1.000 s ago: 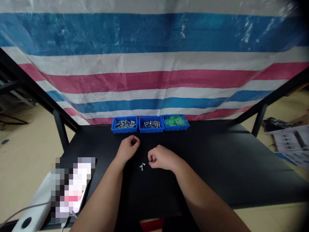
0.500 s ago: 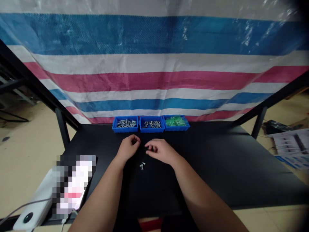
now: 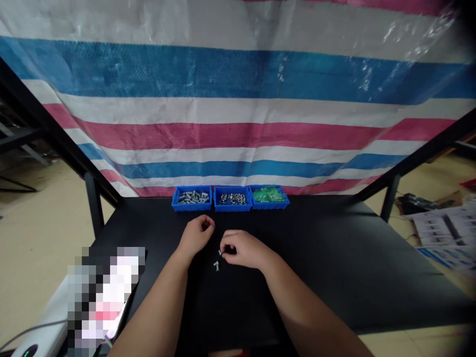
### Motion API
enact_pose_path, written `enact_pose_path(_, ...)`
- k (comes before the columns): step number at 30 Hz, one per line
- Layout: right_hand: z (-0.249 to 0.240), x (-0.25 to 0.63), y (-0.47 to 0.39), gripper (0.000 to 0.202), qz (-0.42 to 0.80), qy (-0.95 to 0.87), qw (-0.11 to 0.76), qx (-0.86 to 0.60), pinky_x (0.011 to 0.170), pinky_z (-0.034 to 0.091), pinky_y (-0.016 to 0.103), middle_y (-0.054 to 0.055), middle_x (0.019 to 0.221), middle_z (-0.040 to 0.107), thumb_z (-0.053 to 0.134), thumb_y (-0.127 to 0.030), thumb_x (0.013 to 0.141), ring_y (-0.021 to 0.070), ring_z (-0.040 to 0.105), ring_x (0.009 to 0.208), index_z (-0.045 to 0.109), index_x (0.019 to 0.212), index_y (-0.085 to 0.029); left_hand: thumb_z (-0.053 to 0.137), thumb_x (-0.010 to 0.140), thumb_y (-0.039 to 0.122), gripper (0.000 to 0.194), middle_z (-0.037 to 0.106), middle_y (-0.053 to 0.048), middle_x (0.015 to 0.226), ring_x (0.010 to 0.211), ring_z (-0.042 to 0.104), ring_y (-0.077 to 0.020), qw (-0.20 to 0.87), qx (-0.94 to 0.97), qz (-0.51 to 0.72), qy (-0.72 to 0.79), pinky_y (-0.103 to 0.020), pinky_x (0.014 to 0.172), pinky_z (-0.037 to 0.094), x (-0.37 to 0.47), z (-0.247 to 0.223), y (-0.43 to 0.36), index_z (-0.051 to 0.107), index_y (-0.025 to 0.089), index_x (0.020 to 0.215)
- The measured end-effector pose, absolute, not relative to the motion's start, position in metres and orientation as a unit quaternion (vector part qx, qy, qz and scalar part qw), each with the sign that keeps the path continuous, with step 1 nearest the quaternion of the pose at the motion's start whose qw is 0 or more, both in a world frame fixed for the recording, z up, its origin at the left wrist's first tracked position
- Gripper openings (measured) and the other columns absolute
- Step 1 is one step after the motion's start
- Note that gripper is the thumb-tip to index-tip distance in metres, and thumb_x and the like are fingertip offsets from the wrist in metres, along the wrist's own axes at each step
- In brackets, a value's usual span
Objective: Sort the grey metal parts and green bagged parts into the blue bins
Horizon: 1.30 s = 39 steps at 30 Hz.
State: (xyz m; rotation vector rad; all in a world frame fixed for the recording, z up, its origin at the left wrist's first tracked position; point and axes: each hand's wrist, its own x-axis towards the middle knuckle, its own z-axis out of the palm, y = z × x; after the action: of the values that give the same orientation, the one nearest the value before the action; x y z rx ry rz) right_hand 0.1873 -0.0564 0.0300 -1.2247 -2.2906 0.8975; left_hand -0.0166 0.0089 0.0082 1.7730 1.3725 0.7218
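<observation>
My right hand (image 3: 243, 249) is closed in a pinch at one small silver screw (image 3: 219, 253), just above the black table. Close by, a couple more small silver screws (image 3: 216, 266) lie together on the tabletop. My left hand (image 3: 196, 236) sits a little farther left, thumb and fingertips pressed together. Whatever is between those fingertips, if anything, is too small to make out. Beyond both hands stand a blue bin of grey metal cylinders (image 3: 191, 206), a blue bin of shiny small metal parts (image 3: 232, 206) and a blue bin of green plastic packets (image 3: 270, 203).
The black table (image 3: 316, 277) has a striped plastic sheet (image 3: 238, 134) behind it and black frame posts (image 3: 386, 198) at the sides. On the left lie a blurred-out phone (image 3: 111, 292) and a white device (image 3: 40, 327) with a cable. Boxes (image 3: 439, 228) are on the floor at right.
My right hand has come down toward me and its fingers have closed at one of the screws. My left hand keeps its pinch. The view has tilted up slightly.
</observation>
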Motion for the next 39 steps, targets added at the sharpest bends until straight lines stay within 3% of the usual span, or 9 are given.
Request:
enact_pose_path(3,0.027,0.185,-0.056,0.022,0.325,-0.827,0.182,-0.421,0.07,0.043,0.023,-0.001,0.093,0.068,0.08,-0.02,0.079,0.013,0.062,0.081,0.077,0.1,-0.024,0.061,0.083,0.029,0.014,0.072,0.0,0.077,0.067,0.063,-0.0151,0.381,0.697,0.281,0.538,-0.026,0.065,0.043,-0.016,0.009,0.009,0.071,0.021,0.089)
enact_pose_path(9,0.025,0.184,-0.056,0.011,0.301,-0.834,0.199,-0.417,0.063,0.042,0.022,-0.003,0.079,0.064,0.073,-0.011,0.079,0.0101,0.059,0.067,0.075,0.08,-0.021,0.061,0.083,0.031,0.015,0.071,0.0,0.076,0.068,0.062,-0.0154,0.382,0.699,0.283,0.534,-0.027,0.067,0.043,-0.017,0.008,0.009,0.07,0.021,0.089)
enact_pose_path(15,0.029,0.19,-0.043,0.018,0.208,-0.668,0.505,-0.505,0.076,0.056,0.03,0.006,0.099,0.074,0.066,-0.028,0.095,0.0165,0.068,0.081,0.076,0.109,-0.023,0.061,0.083,0.032,0.017,0.072,-0.001,0.08,0.071,0.063,-0.0162,0.384,0.702,0.278,0.532,-0.027,0.068,0.043,-0.017,0.005,0.01,0.07,0.021,0.091)
enact_pose_path(17,0.027,0.192,-0.039,0.022,0.171,-0.628,0.537,-0.537,0.073,0.056,0.03,0.006,0.096,0.073,0.067,-0.028,0.094,0.0159,0.067,0.076,0.075,0.113,-0.022,0.061,0.083,0.032,0.017,0.073,-0.001,0.081,0.072,0.064,-0.0162,0.379,0.702,0.274,0.537,-0.027,0.069,0.043,-0.016,0.006,0.01,0.07,0.021,0.091)
enact_pose_path(21,0.027,0.196,-0.045,0.016,0.212,-0.717,0.416,-0.518,0.067,0.05,0.026,0.002,0.087,0.069,0.07,-0.023,0.089,0.0129,0.061,0.071,0.077,0.103,-0.022,0.061,0.082,0.03,0.016,0.073,0.0,0.08,0.071,0.064,-0.0159,0.379,0.702,0.275,0.537,-0.027,0.069,0.044,-0.016,0.006,0.01,0.071,0.021,0.091)
enact_pose_path(24,0.031,0.193,-0.053,0.025,0.307,-0.799,0.267,-0.444,0.065,0.046,0.024,0.0,0.091,0.069,0.077,-0.024,0.084,0.0119,0.06,0.072,0.079,0.109,-0.025,0.061,0.082,0.03,0.017,0.073,0.0,0.08,0.071,0.064,-0.0157,0.38,0.702,0.28,0.534,-0.027,0.068,0.044,-0.016,0.005,0.011,0.071,0.02,0.091)
enact_pose_path(27,0.031,0.186,-0.056,0.03,0.339,-0.831,0.181,-0.403,0.071,0.046,0.025,-0.001,0.092,0.07,0.079,-0.024,0.083,0.0129,0.062,0.077,0.079,0.114,-0.028,0.061,0.083,0.031,0.017,0.072,0.0,0.079,0.068,0.063,-0.0151,0.377,0.7,0.279,0.538,-0.027,0.065,0.043,-0.016,0.005,0.011,0.071,0.021,0.09)
enact_pose_path(32,0.024,0.173,-0.056,0.022,0.287,-0.855,0.164,-0.399,0.091,0.044,0.031,-0.001,0.09,0.07,0.074,-0.019,0.088,0.0142,0.065,0.084,0.081,0.106,-0.027,0.06,0.084,0.031,0.017,0.072,0.0,0.08,0.071,0.064,-0.0153,0.363,0.708,0.269,0.542,-0.028,0.068,0.044,-0.016,0.008,0.009,0.072,0.021,0.091)
enact_pose_path(39,0.022,0.174,-0.057,0.011,0.279,-0.854,0.186,-0.397,0.083,0.045,0.026,-0.002,0.089,0.068,0.072,-0.015,0.087,0.0124,0.063,0.082,0.077,0.093,-0.023,0.06,0.084,0.03,0.016,0.072,0.0,0.08,0.072,0.065,-0.0159,0.364,0.709,0.269,0.541,-0.028,0.07,0.044,-0.015,0.008,0.009,0.072,0.021,0.09)
